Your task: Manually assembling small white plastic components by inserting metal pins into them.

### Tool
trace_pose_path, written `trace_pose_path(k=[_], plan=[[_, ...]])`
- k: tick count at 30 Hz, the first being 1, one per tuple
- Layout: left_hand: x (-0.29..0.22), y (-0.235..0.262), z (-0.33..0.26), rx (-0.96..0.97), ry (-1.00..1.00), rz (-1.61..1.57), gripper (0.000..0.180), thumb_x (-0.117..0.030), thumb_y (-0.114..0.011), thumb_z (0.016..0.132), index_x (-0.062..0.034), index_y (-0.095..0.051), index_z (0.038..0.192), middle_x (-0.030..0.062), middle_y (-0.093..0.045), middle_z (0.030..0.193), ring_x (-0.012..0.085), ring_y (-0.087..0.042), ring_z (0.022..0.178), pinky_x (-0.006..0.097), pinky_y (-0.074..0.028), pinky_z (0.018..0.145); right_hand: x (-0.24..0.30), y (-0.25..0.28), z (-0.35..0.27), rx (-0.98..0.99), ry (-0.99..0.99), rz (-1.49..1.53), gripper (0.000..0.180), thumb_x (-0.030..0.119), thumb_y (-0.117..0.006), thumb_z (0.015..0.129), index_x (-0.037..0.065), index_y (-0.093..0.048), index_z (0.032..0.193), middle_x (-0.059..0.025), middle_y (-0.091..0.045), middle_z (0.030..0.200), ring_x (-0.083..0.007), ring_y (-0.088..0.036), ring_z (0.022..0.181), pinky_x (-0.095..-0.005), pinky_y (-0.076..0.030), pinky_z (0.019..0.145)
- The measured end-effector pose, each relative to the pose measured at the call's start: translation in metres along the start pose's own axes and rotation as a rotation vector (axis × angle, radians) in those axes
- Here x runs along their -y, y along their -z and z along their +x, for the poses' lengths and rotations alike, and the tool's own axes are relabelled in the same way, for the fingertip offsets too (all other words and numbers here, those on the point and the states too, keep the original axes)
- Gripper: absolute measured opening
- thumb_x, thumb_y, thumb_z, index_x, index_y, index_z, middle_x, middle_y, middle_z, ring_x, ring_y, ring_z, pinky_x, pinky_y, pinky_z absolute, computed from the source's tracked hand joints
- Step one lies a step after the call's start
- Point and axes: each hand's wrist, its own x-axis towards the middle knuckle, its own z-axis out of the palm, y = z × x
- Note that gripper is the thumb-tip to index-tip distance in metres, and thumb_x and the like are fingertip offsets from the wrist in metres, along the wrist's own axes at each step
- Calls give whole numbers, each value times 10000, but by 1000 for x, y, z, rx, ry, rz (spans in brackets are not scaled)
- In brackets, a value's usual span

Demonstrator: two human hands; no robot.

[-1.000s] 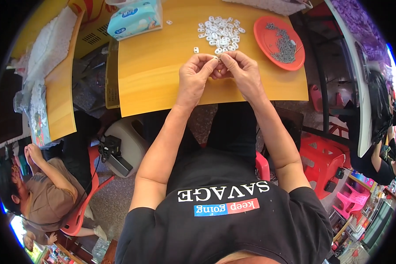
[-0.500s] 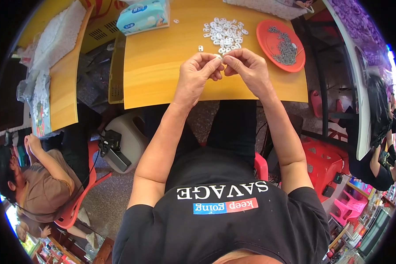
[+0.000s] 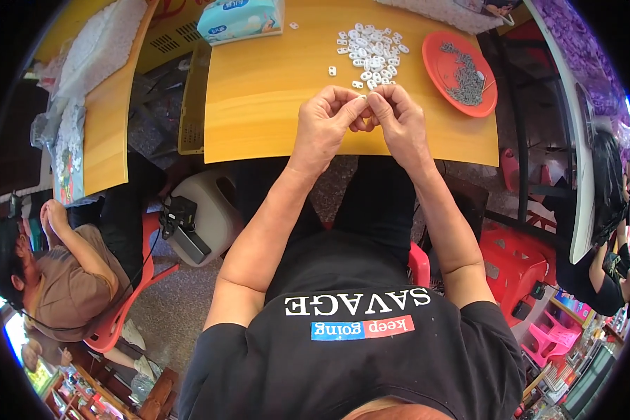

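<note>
My left hand (image 3: pixel 327 124) and my right hand (image 3: pixel 397 120) meet fingertip to fingertip above the near edge of a yellow wooden table (image 3: pixel 259 105). Together they pinch a tiny piece that my fingers mostly hide. Just beyond my fingers lies a heap of several small white plastic pieces (image 3: pixel 371 54). To the right of the heap stands an orange plate (image 3: pixel 444 59) with a pile of small grey metal parts (image 3: pixel 463 78).
A blue tissue pack (image 3: pixel 240 19) lies at the table's far left. A second yellow table (image 3: pixel 108 112) with plastic bags stands to the left. A person in a brown shirt (image 3: pixel 63 276) sits lower left; another person (image 3: pixel 605 231) is at right beside red plastic chairs (image 3: pixel 514 255).
My hands have stayed pinched together while the view shifted, so the table and hands now sit a little lower in the picture. The heap and plate have not moved on the table.
</note>
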Motion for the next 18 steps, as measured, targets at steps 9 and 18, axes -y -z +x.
trace_pose_path(k=[9, 18], plan=[[13, -5, 0, -112, -19, 14, 119, -83, -663, 921, 24, -613, 941, 81, -675, 815, 103, -606, 677, 225, -492, 646, -11, -10, -3, -99, -70, 141, 139, 109, -599, 969, -30, -602, 966, -45, -646, 809, -91, -618, 722, -240, -530, 630], [2, 21, 12, 18, 95, -10, 185, -129, -657, 929, 43, -615, 982, 113, -685, 818, 142, -654, 685, 248, -522, 645, -8, 1, 9, 10, -141, 207, 221, 167, -594, 979, -44, -616, 1041, -38, -637, 818, -88, -621, 702, -239, -559, 651]])
